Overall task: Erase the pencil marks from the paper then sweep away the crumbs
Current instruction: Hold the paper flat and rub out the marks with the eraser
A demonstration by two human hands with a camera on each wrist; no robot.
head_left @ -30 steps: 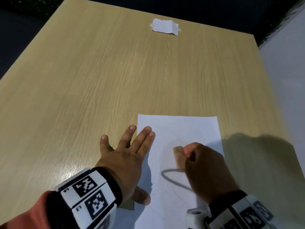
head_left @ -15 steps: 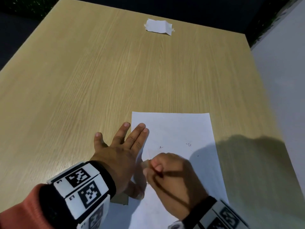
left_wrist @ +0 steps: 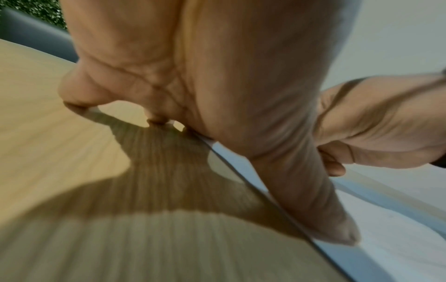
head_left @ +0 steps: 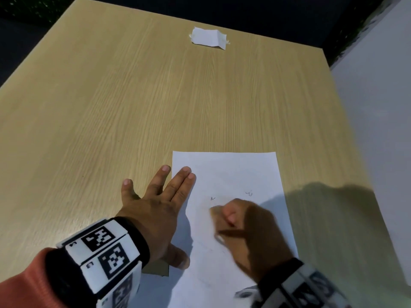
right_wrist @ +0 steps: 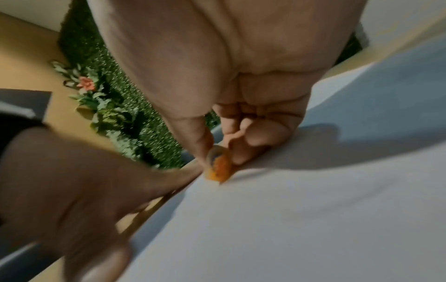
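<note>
At lower centre, the paper (head_left: 233,174) is pinned flat by the left hand (head_left: 155,210), fingers straight and spread. An orange eraser (right_wrist: 218,167) is pinched by the right hand (head_left: 251,232) and pressed onto it below 2 pencil marks (head_left: 249,193).

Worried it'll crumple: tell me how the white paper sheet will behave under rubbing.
The white paper sheet looks thin and floppy, likely to slide or buckle. The left hand lies flat on its edge, probably to prevent that, while the right hand rubs the orange eraser.

white paper (head_left: 233,174) flat, orange eraser (right_wrist: 218,168) touching it
</note>
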